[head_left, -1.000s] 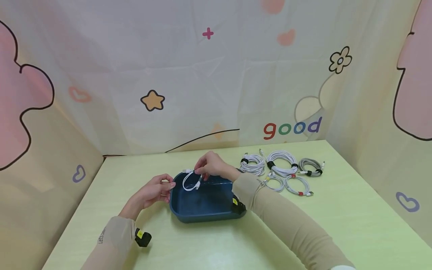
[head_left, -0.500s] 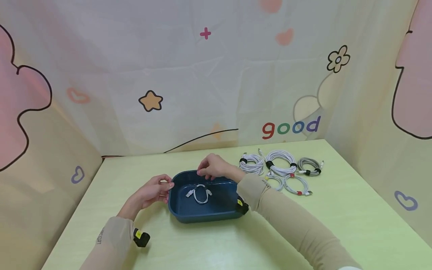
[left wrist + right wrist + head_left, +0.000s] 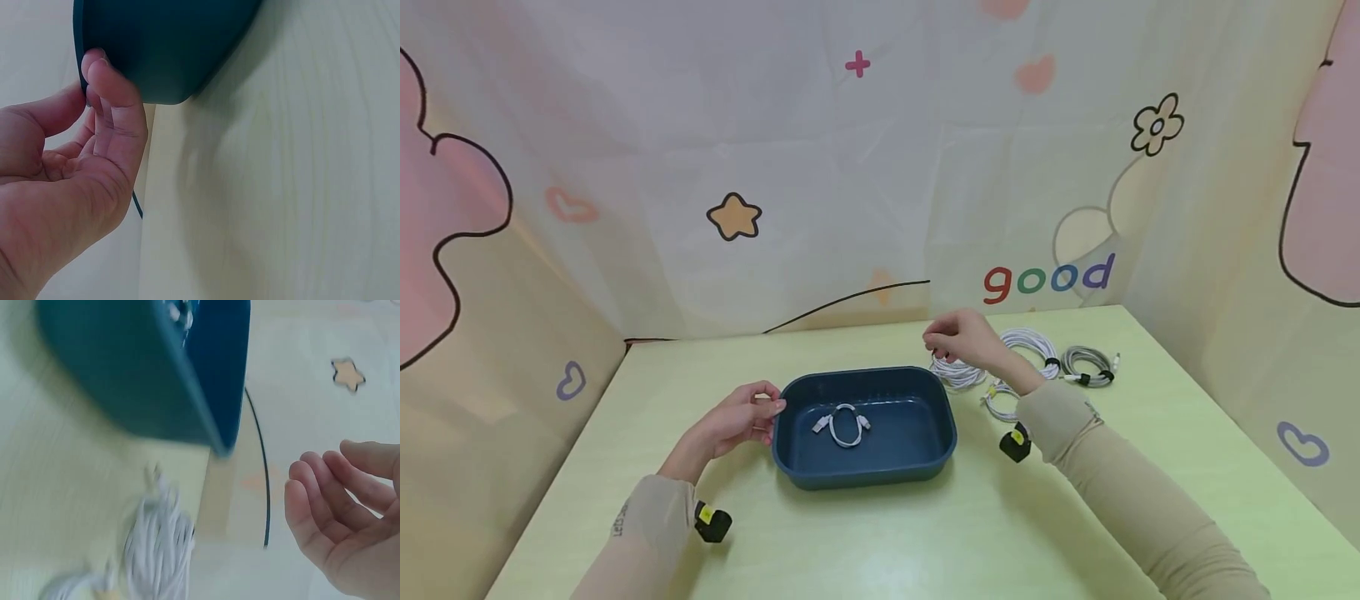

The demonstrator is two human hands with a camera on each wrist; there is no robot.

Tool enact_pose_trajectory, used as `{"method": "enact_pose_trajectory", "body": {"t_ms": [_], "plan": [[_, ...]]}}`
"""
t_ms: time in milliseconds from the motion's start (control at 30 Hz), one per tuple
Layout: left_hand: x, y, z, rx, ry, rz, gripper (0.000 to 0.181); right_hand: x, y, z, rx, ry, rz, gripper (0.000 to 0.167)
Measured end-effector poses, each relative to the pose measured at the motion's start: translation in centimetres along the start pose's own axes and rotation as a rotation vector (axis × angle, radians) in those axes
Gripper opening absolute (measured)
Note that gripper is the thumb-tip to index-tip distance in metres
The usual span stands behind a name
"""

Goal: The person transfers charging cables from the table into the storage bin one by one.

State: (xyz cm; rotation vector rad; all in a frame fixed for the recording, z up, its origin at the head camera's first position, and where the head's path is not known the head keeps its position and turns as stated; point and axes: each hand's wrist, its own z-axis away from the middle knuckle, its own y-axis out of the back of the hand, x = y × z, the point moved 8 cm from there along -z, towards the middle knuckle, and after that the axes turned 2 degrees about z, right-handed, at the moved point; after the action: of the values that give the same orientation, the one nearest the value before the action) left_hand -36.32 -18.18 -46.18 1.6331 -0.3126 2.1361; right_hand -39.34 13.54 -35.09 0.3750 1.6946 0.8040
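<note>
On the table stands a dark blue rectangular basin (image 3: 910, 442). One short white USB cable (image 3: 848, 444), looped into a small ring, lies inside it, left of the middle. At the basin's left end my left hand (image 3: 737, 423) pinches the rim between thumb and fingers; the left wrist view shows the fingertips against the wall. Beyond the basin's far right corner, my right hand (image 3: 968, 340) is raised in front of a coiled white cable (image 3: 958, 377). Its fingers are loosely curled and hold nothing, as the right wrist view of this hand (image 3: 350, 512) shows.
To the right of the basin lie a large white cable coil (image 3: 1032, 338), a grey coil (image 3: 1071, 367) with black ties and a smaller coil (image 3: 1002, 413) with a yellow tie. My right wrist covers some of these coils. A patterned curtain (image 3: 850, 183) hangs behind the table.
The small white cable left my right hand and now lies in the basin. My right hand then moved right, away from the basin to the coils. The left hand stayed at the rim.
</note>
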Motion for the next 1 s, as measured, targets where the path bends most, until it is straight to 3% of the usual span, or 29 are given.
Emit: {"method": "enact_pose_trajectory", "body": {"t_ms": [233, 367, 667, 1000], "plan": [[0.0, 0.0, -0.1, -0.002, 0.004, -0.001, 0.017, 4.2, 2.8, 1.5, 0.041, -0.030, 0.109, 0.020], [-0.1, -0.1, -0.1, -0.004, 0.006, -0.002, 0.016, 6.3, 3.6, 2.3, 0.045, -0.023, 0.241, 0.017], [-0.1, 0.4, 0.0, 0.004, 0.009, 0.005, 0.021, 8.3, 3.7, 3.0, -0.011, 0.043, 0.472, 0.010], [-0.2, 0.2, 0.0, -0.002, 0.012, 0.025, 0.016, 11.0, 2.7, 3.8, -0.075, -0.031, 0.507, 0.010]]}}
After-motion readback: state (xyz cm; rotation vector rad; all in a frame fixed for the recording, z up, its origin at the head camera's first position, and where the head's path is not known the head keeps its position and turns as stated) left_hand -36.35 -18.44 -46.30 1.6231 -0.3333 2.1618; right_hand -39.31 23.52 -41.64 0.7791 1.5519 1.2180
